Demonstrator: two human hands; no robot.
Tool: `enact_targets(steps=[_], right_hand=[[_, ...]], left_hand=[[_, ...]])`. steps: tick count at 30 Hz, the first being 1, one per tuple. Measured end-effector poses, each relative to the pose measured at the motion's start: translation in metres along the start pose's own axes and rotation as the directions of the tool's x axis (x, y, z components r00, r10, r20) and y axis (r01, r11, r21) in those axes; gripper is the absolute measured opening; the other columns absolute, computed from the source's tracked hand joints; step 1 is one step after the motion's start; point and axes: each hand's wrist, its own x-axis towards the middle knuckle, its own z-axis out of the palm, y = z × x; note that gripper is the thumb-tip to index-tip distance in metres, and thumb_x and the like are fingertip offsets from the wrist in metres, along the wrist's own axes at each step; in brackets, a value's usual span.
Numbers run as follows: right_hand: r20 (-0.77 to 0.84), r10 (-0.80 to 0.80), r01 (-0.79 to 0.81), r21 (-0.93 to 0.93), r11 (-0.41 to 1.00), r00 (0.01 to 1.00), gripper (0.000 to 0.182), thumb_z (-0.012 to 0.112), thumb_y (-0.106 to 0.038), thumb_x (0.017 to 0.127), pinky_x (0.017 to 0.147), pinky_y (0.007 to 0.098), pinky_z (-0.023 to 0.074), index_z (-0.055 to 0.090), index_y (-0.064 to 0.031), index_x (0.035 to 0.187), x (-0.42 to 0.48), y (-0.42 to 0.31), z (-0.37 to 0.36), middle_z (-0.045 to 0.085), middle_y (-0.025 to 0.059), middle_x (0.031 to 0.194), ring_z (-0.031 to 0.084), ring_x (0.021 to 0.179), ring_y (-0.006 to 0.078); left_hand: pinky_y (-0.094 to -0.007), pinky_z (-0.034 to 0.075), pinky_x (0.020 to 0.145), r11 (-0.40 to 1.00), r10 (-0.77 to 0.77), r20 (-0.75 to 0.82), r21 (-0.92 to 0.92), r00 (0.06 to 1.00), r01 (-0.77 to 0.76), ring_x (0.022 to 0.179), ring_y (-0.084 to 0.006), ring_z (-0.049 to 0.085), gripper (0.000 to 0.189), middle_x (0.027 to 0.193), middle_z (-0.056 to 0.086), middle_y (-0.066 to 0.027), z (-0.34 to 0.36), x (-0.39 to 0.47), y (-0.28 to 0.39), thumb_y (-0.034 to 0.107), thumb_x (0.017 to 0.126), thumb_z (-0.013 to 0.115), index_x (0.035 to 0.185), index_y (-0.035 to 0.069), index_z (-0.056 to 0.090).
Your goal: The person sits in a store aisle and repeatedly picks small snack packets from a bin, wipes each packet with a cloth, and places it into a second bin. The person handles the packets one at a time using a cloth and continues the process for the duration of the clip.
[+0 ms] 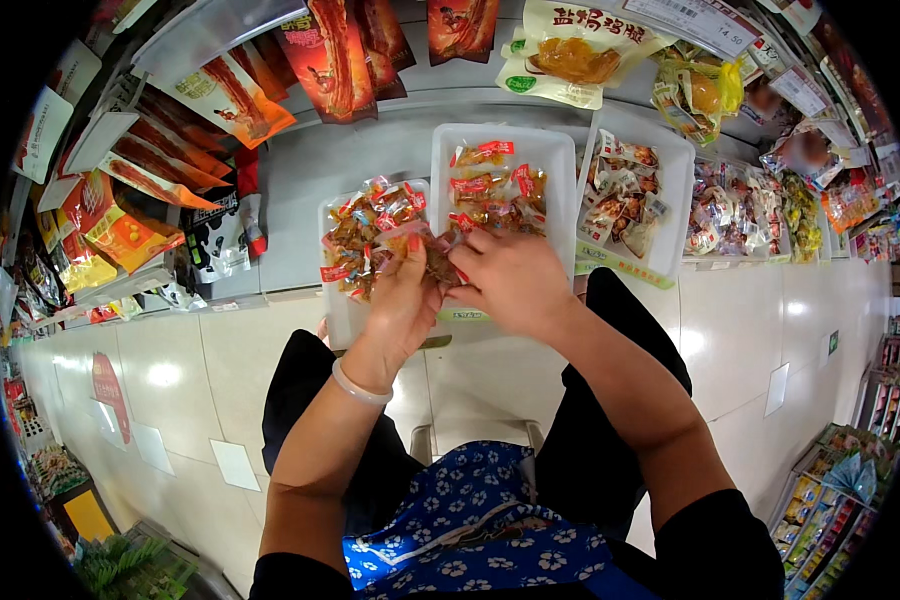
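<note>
Between my two hands is a small clear packet of brown snack food [441, 268]. My left hand [403, 304], with a pale bangle at the wrist, pinches it from the left. The fingers of my right hand [516, 279] close on its right side and partly hide it. Below my left hand stands a white plastic tray [343, 324] heaped with red-labelled snack packets [360, 214]. Beyond my right hand, a second white tray [441, 161] holds similar packets [487, 184]; my hand covers its near part.
Right of the trays stands another white tray [686, 191] with white-and-brown packets [622, 191]. Hanging snack bags [221, 97] crowd the shelf's left and back. A large chicken-leg pouch [574, 56] hangs at the back. The shelf's front edge [292, 298] runs above the tiled floor [195, 390].
</note>
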Motion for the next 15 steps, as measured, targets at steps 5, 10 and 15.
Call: enact_targets(steps=[5,10,15], right_hand=[[0.125,0.196,-0.213,0.149,0.966,0.973,0.035,0.069,-0.037,0.08,0.075,0.0397,0.0528,0.069,-0.0113,0.105,-0.003,0.032,0.007,0.068,0.0091,0.096,0.066,0.091,0.0275],[0.148,0.282,-0.299,0.108,0.948,0.948,0.041,0.067,-0.038,0.084,0.078,0.0416,0.0532,0.068,-0.0118,0.115,-0.002,0.086,0.006,0.069,0.0133,0.102,0.066,0.095,0.0309],[-0.101,0.464,-0.465,0.008,0.885,0.88,0.046,0.063,-0.041,0.088,0.08,0.045,0.0527,0.061,-0.0123,0.124,0.019,0.112,0.012,0.066,0.0165,0.102,0.066,0.096,0.0343]], left_hand=[[-0.0371,0.052,0.095,0.983,-0.142,-0.072,0.103,0.987,0.149,0.117,-0.0265,0.058,0.042,0.131,0.055,-0.0151,0.004,-0.006,0.007,0.029,0.104,0.049,0.135,0.002,0.042],[-0.0359,0.052,0.094,0.962,-0.131,-0.156,0.22,0.979,0.163,0.117,-0.0267,0.059,0.047,0.136,0.053,-0.0185,-0.004,-0.006,0.012,0.026,0.102,0.052,0.139,0.003,0.036],[-0.0328,0.053,0.089,0.962,-0.099,-0.171,0.236,0.98,0.139,0.111,-0.0245,0.061,0.037,0.132,0.057,-0.0157,-0.013,-0.002,0.016,0.019,0.103,0.051,0.135,0.005,0.041]])
